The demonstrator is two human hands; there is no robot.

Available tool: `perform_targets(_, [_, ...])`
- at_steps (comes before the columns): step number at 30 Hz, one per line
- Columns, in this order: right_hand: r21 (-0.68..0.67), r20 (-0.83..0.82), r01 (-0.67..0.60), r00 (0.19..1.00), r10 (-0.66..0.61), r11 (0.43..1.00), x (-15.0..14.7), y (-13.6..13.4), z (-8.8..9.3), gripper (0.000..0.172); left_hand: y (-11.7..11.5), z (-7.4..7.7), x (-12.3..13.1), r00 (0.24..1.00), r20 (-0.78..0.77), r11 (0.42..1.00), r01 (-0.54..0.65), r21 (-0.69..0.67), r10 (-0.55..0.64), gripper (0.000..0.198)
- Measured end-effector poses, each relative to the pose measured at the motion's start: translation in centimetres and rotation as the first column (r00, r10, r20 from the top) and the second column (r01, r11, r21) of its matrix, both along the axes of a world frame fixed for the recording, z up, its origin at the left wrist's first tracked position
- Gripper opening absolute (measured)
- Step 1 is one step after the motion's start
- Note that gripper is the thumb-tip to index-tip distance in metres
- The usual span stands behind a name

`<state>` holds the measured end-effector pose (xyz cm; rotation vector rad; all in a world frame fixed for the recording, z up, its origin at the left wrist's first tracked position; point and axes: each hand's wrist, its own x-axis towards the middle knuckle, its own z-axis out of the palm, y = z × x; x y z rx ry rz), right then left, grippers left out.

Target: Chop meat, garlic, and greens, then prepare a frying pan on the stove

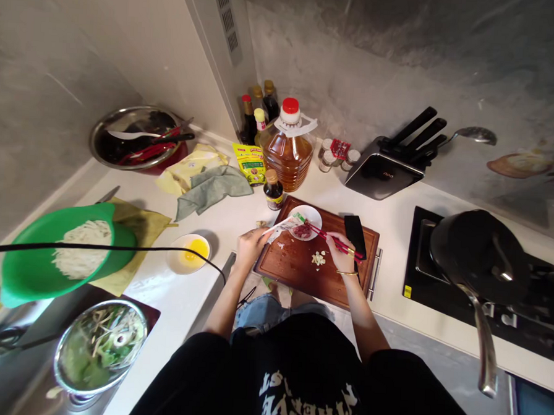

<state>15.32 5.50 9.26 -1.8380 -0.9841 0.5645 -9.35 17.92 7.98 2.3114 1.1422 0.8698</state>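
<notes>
My right hand [340, 253] is closed round a pair of red chopsticks [333, 238] whose tips reach into a small white bowl [312, 217] of dark red meat. My left hand [249, 246] pinches a small white packet [283, 224] tilted towards the bowl. The bowl stands on a brown wooden cutting board [297, 267]. Chopped garlic [319, 258] lies on the board near my right hand. A black cleaver [354, 234] rests at the board's right side.
A small dark sauce bottle [273, 190] and a big oil jug [289, 147] stand behind the board. A bowl of beaten egg [190, 252] sits to the left, a green bowl of noodles [65, 255] further left. A black pan [481, 258] is on the stove, a knife block [391, 164] behind.
</notes>
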Motion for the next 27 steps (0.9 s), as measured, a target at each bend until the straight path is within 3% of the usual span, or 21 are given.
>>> perform_targets(15, [0.003,-0.039,-0.008,0.999,0.008,1.000,0.1,0.1,-0.8,0.028,-0.5,-1.2,-0.5,0.999,-0.034,0.995,-0.031,-0.090,0.028,0.029])
perform_targets(27, [0.006,-0.028,-0.013,1.000,0.013,1.000,-0.2,0.1,-0.4,0.029,-0.4,-1.6,-0.7,0.997,-0.057,0.994,0.045,-0.102,-0.051,0.027])
